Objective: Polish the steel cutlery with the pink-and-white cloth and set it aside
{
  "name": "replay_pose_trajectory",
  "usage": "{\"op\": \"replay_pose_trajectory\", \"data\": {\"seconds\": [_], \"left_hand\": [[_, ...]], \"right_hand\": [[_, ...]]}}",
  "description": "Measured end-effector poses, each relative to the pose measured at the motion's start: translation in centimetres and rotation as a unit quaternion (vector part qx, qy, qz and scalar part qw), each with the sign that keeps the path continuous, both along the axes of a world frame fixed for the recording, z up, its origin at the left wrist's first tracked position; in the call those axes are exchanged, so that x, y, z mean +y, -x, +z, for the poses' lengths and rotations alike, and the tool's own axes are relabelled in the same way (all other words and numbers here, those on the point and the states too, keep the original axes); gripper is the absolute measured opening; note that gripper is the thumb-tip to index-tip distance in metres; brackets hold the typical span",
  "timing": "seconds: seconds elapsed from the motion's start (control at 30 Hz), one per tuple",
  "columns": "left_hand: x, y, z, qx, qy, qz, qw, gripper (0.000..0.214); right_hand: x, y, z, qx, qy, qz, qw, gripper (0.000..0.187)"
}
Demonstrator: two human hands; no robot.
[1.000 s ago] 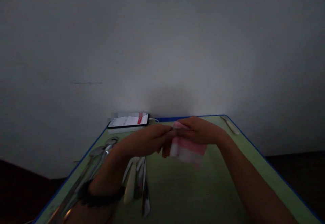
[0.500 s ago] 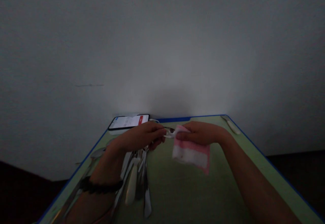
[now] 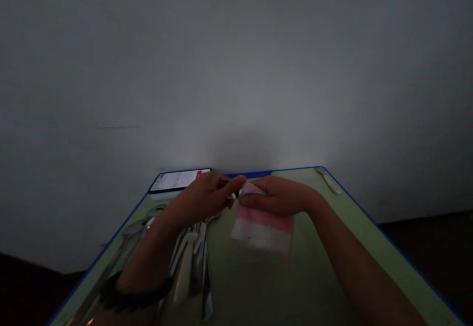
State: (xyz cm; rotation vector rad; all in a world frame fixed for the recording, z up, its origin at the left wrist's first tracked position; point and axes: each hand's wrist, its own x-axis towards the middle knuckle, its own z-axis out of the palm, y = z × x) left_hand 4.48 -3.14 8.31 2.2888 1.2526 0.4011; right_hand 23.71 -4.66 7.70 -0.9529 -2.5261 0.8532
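Note:
My left hand is closed around a shiny metal piece of cutlery, with its thumb on top. Most of that piece is hidden by fingers and cloth, so its exact kind is unclear. Just to the right, my right hand pinches a pink and white cloth against the other end of it. The cloth's loose part hangs down above the table. Both hands are close together over the far middle of the table.
Beneath and beside my left forearm lies cutlery, including a white-handled piece and spoons. A phone rests at the back left. One white-handled utensil lies in the far right corner of the green table, against the wall.
My hands have drawn closer together, leaving less metal showing between them. The cloth has shifted left with my right hand. The whole view has moved slightly.

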Motion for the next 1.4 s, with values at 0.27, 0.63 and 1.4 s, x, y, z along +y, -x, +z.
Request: {"op": "replay_pose_trajectory", "data": {"seconds": [0.27,0.63,1.4], "left_hand": [[1.5,0.9,-0.3,0.043,-0.086,-0.009,0.995,0.052],[0.7,5.3,2.6,0.125,-0.124,0.052,0.983,0.042],[1.6,-3.7,-5.0,0.022,-0.149,0.063,0.987,0.052]], "right_hand": [[2.3,-0.1,-2.9,0.033,0.058,-0.047,0.997,0.037],[1.4,-0.1,-6.0,0.048,0.106,-0.061,0.991,0.034],[-2.5,-7.7,-8.8,0.063,-0.124,-0.349,0.927,0.04]]}}
